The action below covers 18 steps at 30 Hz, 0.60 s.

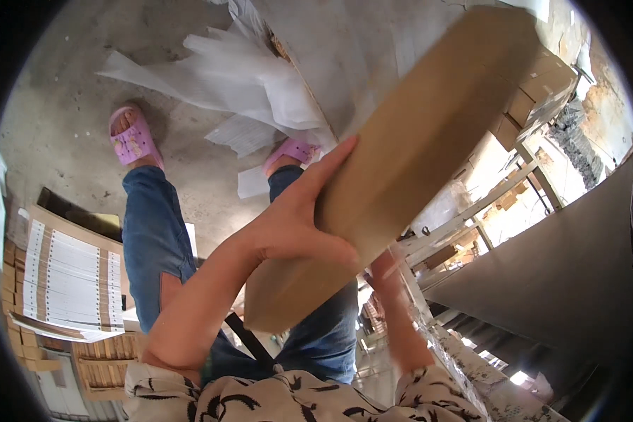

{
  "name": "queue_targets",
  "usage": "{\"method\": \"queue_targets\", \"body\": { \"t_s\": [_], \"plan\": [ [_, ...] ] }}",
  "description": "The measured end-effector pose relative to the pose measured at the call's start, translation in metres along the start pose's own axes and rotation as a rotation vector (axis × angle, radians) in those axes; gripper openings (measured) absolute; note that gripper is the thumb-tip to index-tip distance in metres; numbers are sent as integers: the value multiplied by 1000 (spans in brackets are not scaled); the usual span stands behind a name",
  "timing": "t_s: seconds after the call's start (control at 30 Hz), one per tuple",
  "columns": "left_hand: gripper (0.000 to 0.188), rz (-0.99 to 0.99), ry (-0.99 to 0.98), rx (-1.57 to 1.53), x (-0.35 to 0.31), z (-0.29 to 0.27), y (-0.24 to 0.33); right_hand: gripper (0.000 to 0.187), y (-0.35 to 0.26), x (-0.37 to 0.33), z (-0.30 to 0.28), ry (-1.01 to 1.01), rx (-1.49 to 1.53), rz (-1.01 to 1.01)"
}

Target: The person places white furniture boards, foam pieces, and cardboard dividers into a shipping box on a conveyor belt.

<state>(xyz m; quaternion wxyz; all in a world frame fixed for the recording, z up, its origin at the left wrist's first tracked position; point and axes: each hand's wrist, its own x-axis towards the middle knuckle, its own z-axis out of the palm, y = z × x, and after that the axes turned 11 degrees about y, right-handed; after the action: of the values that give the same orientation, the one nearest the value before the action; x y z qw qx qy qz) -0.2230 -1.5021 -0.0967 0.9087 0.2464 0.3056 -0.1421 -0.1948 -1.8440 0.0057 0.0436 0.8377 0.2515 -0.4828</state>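
Observation:
A long brown cardboard box (415, 141) slants across the view, its near end low by my lap and its far end up at the right. My left hand (295, 221) is closed on the box's left side, thumb over the near face and index finger stretched along the edge. Behind the box's lower right edge is my right hand (385, 267), blurred, its fingers hidden by the box. The forearm behind it comes up from the lower right.
White foam sheets (260, 84) lie crumpled on the concrete floor (70, 105), near my pink slippers (135, 137). At the left stands an open carton (74, 281) packed with white, dotted-edge pieces. A metal frame (485, 200) and a large dark panel (541, 260) stand at the right.

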Motion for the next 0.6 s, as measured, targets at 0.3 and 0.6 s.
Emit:
{"method": "queue_targets", "body": {
  "t_s": [0.3,0.6],
  "plan": [
    [108,118,48,141,5,-10,-1,100,213,208,-275,918,455,898],
    [111,63,229,-79,16,-12,-25,73,273,243,-290,868,804,598]
  ]
}}
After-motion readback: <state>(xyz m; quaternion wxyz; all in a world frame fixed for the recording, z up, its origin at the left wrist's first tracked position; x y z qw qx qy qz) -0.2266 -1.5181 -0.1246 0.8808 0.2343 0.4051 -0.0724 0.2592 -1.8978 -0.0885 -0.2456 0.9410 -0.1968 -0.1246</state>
